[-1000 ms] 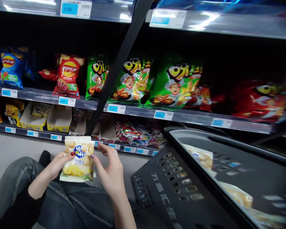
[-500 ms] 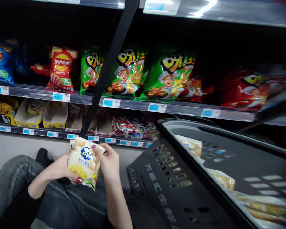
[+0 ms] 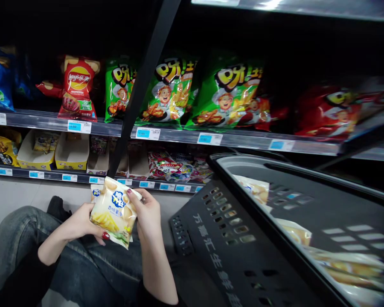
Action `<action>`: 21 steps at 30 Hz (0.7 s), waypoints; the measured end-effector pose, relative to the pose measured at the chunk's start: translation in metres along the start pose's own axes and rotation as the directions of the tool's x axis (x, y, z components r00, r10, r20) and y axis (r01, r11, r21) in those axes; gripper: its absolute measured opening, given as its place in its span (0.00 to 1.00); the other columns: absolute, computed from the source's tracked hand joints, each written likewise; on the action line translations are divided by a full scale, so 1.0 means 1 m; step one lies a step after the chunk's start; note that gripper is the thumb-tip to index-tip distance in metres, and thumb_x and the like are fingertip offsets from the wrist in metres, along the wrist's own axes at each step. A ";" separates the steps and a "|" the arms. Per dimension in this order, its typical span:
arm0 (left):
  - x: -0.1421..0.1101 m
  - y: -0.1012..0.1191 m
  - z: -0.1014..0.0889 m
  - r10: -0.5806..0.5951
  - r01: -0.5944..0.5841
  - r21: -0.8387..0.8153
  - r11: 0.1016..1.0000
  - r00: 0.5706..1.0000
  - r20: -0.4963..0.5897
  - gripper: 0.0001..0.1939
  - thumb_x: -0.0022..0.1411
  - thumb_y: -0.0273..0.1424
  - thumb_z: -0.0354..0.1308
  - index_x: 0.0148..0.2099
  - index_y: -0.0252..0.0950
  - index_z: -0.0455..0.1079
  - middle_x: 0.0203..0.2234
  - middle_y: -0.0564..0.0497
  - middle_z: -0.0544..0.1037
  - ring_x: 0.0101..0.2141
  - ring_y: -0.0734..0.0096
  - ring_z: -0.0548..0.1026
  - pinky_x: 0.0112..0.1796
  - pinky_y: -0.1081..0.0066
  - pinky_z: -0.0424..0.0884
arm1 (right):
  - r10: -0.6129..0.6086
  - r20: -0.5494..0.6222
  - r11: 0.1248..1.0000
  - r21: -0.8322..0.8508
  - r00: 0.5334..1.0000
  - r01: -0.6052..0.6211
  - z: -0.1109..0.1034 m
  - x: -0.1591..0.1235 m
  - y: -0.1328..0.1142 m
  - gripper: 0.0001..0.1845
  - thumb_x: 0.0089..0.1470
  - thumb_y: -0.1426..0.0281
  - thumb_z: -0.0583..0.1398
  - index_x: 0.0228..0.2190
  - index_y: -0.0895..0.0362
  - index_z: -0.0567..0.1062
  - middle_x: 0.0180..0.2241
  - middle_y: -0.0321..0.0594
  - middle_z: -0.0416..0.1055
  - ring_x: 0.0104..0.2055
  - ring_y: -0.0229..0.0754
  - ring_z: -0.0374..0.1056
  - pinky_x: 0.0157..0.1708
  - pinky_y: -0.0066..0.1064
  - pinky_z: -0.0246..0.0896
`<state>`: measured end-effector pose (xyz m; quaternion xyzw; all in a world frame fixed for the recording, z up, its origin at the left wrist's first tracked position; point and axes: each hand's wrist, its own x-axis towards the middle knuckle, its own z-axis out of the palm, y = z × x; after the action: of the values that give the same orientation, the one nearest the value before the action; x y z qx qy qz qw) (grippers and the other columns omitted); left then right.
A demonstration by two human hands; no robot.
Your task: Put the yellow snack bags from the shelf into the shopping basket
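I hold a small yellow-and-white snack packet [image 3: 113, 211] with a blue logo in both hands, above my knee in blue jeans. My left hand [image 3: 78, 224] grips its lower left edge, thumb on the front. My right hand [image 3: 149, 215] pinches its upper right corner. A second like packet seems to lie behind the first. To the right stands a black plastic shopping basket [image 3: 224, 238] with several similar pale packets [image 3: 256, 189] inside.
Store shelves face me: a red chip bag [image 3: 78, 87] and green snack bags [image 3: 225, 98] on the upper shelf, yellow display cartons [image 3: 72, 153] and small sweets packs on the lowest one. A black shelf upright [image 3: 141, 85] runs slantwise. Grey floor lies at left.
The packet has tilted clockwise and shifted slightly right. My left thumb now lies on its lower front, my right hand has closed on its top corner. The view dropped a little.
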<state>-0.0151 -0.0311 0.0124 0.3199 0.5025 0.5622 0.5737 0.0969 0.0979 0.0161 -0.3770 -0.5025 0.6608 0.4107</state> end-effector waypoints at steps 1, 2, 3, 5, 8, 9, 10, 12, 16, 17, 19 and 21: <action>0.000 0.000 0.000 0.001 -0.001 0.002 1.000 1.000 0.004 0.20 0.37 0.22 0.68 0.37 0.29 0.73 0.30 0.43 0.80 0.26 0.62 0.77 0.24 0.68 0.75 | 0.003 0.001 1.000 0.001 1.000 -0.003 0.000 0.000 0.000 0.14 0.34 0.63 0.67 0.22 0.59 0.71 0.20 0.34 0.69 0.21 0.36 0.64 0.22 0.27 0.60; 0.000 0.000 0.001 0.002 -0.002 0.002 1.000 1.000 0.005 0.20 0.38 0.22 0.68 0.38 0.29 0.73 0.30 0.43 0.80 0.26 0.62 0.77 0.24 0.68 0.75 | 0.007 0.002 1.000 0.002 1.000 -0.007 -0.001 0.001 0.000 0.14 0.34 0.63 0.67 0.22 0.59 0.71 0.20 0.34 0.69 0.21 0.36 0.64 0.22 0.27 0.60; 0.000 -0.001 0.001 0.003 -0.003 0.002 1.000 1.000 0.005 0.20 0.38 0.22 0.68 0.38 0.29 0.73 0.31 0.43 0.80 0.26 0.62 0.77 0.24 0.68 0.75 | 0.011 0.004 1.000 0.002 1.000 -0.011 -0.001 0.001 0.001 0.14 0.34 0.63 0.67 0.22 0.59 0.71 0.20 0.34 0.69 0.21 0.37 0.64 0.22 0.27 0.60; 0.000 -0.001 0.001 0.001 -0.001 0.000 1.000 1.000 0.006 0.21 0.37 0.22 0.68 0.39 0.29 0.73 0.31 0.42 0.80 0.27 0.61 0.77 0.25 0.68 0.75 | 0.021 0.008 1.000 0.002 1.000 -0.021 -0.001 0.002 0.002 0.14 0.33 0.63 0.67 0.22 0.59 0.72 0.20 0.34 0.70 0.21 0.37 0.64 0.23 0.28 0.61; 0.000 -0.003 0.001 -0.014 0.014 -0.017 1.000 1.000 -0.003 0.21 0.37 0.23 0.68 0.39 0.29 0.74 0.31 0.42 0.80 0.27 0.61 0.77 0.25 0.67 0.75 | 0.037 0.010 0.999 -0.008 0.999 -0.037 -0.002 0.004 0.005 0.14 0.33 0.63 0.67 0.22 0.59 0.72 0.20 0.35 0.70 0.22 0.38 0.65 0.24 0.29 0.62; 0.000 -0.003 0.001 -0.022 0.022 -0.028 0.999 1.000 -0.004 0.21 0.38 0.23 0.68 0.39 0.29 0.74 0.31 0.42 0.80 0.27 0.61 0.77 0.25 0.67 0.75 | 0.040 0.009 0.999 -0.016 0.999 -0.040 -0.003 0.005 0.006 0.15 0.33 0.63 0.67 0.22 0.59 0.72 0.20 0.35 0.70 0.22 0.38 0.65 0.24 0.30 0.62; 0.000 -0.004 0.000 -0.030 0.030 -0.040 0.999 1.000 -0.003 0.21 0.38 0.23 0.68 0.40 0.29 0.73 0.31 0.42 0.80 0.27 0.61 0.77 0.25 0.67 0.75 | 0.042 0.005 0.999 -0.027 0.999 -0.042 -0.003 0.006 0.007 0.15 0.33 0.63 0.67 0.22 0.59 0.72 0.20 0.35 0.70 0.22 0.39 0.65 0.24 0.30 0.62; 0.000 -0.005 -0.001 -0.047 0.047 -0.059 0.997 0.999 0.008 0.22 0.38 0.21 0.67 0.41 0.30 0.73 0.32 0.42 0.80 0.28 0.60 0.77 0.24 0.68 0.75 | 0.041 -0.006 0.998 -0.053 0.999 -0.042 -0.004 0.007 0.009 0.15 0.32 0.63 0.67 0.22 0.59 0.72 0.19 0.36 0.70 0.22 0.39 0.65 0.24 0.30 0.62; 0.001 -0.005 -0.002 -0.074 0.075 -0.078 0.994 0.997 0.019 0.24 0.39 0.19 0.66 0.43 0.29 0.73 0.33 0.41 0.80 0.30 0.59 0.77 0.24 0.69 0.76 | 0.051 -0.003 0.996 -0.075 0.999 -0.052 -0.005 0.009 0.011 0.14 0.33 0.63 0.67 0.21 0.60 0.72 0.19 0.36 0.70 0.22 0.39 0.65 0.23 0.29 0.61; 0.001 -0.005 -0.002 -0.077 0.079 -0.080 0.994 0.997 0.018 0.24 0.39 0.19 0.66 0.43 0.29 0.73 0.33 0.41 0.80 0.30 0.60 0.77 0.25 0.68 0.76 | 0.059 0.005 0.996 -0.073 0.998 -0.059 -0.005 0.009 0.012 0.14 0.33 0.63 0.67 0.20 0.60 0.72 0.19 0.36 0.70 0.22 0.39 0.65 0.22 0.29 0.61; 0.002 -0.006 -0.003 -0.082 0.082 -0.082 0.993 0.997 0.013 0.24 0.39 0.19 0.66 0.43 0.29 0.73 0.34 0.41 0.80 0.30 0.60 0.77 0.25 0.68 0.76 | 0.076 0.022 0.995 -0.064 0.997 -0.074 -0.005 0.009 0.012 0.14 0.33 0.63 0.67 0.20 0.60 0.71 0.18 0.36 0.71 0.21 0.39 0.65 0.22 0.29 0.61; 0.003 -0.006 -0.003 -0.088 0.088 -0.080 0.993 0.996 0.004 0.24 0.38 0.18 0.66 0.43 0.29 0.73 0.34 0.41 0.80 0.30 0.60 0.77 0.24 0.68 0.76 | 0.088 0.036 0.995 -0.052 0.995 -0.086 -0.004 0.009 0.012 0.14 0.32 0.63 0.67 0.20 0.60 0.71 0.18 0.36 0.70 0.21 0.38 0.65 0.22 0.29 0.61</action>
<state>-0.0163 -0.0302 0.0049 0.2744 0.4928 0.5560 0.6105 0.0954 0.1060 0.0029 -0.3960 -0.5100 0.6723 0.3619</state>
